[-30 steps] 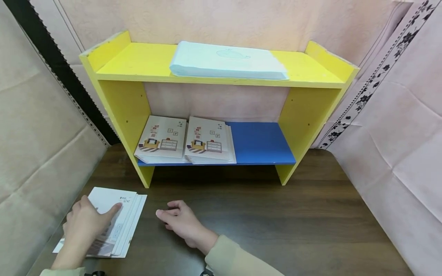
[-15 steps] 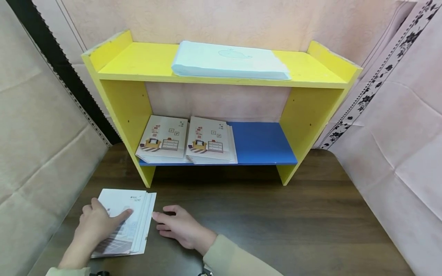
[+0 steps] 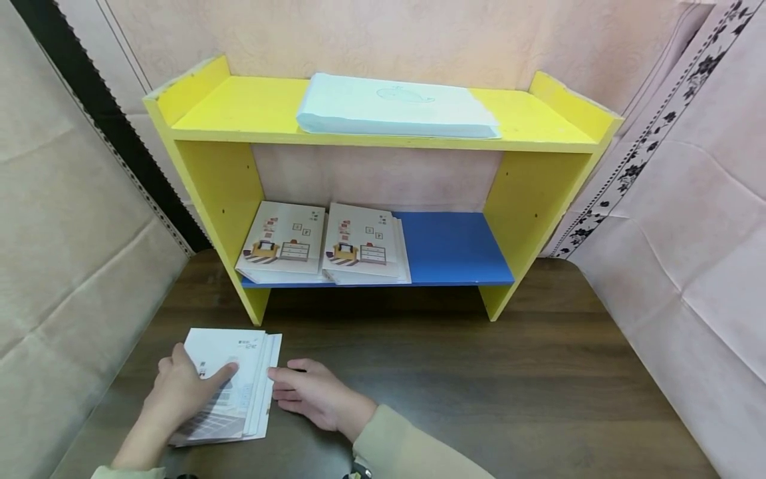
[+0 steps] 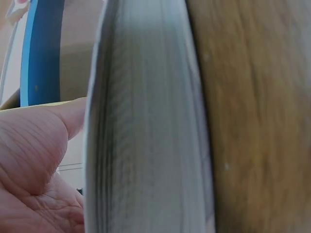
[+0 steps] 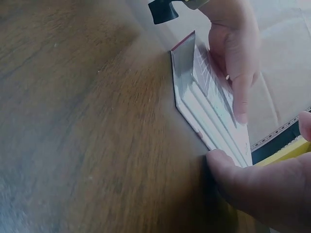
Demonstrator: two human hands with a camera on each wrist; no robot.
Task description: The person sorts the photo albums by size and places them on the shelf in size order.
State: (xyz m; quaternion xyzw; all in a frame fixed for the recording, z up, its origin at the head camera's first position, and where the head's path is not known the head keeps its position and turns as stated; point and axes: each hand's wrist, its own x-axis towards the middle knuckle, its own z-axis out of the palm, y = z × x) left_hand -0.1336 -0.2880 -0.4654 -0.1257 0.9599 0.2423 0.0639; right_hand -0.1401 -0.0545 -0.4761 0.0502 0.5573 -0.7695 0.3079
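A small stack of white books [image 3: 254, 392] lies on the dark wooden table, front left in the head view. Its top cover carries a pale building picture. My left hand [image 3: 182, 392] holds the stack from the left, thumb across the cover and fingers at the far-left side. In the left wrist view the thick page edges of the books [image 4: 150, 121] show close up beside the palm. My right hand [image 3: 320, 396] is at the right edge of the stack, its fingertips at the book edges. The right wrist view shows a fingertip [image 5: 221, 162] against the lower books.
Behind stands a yellow shelf unit [image 3: 206, 169] with a blue lower board [image 3: 455, 249]. Two book stacks lie there, a left stack [image 3: 284, 243] and a right stack [image 3: 362, 246]. A folded light-blue item [image 3: 397, 106] lies on top. Cloth walls [image 3: 676, 279] border the table.
My left hand has slid the stack of books to the right across the table. The right hand has shifted slightly and now meets the stack's right edge.
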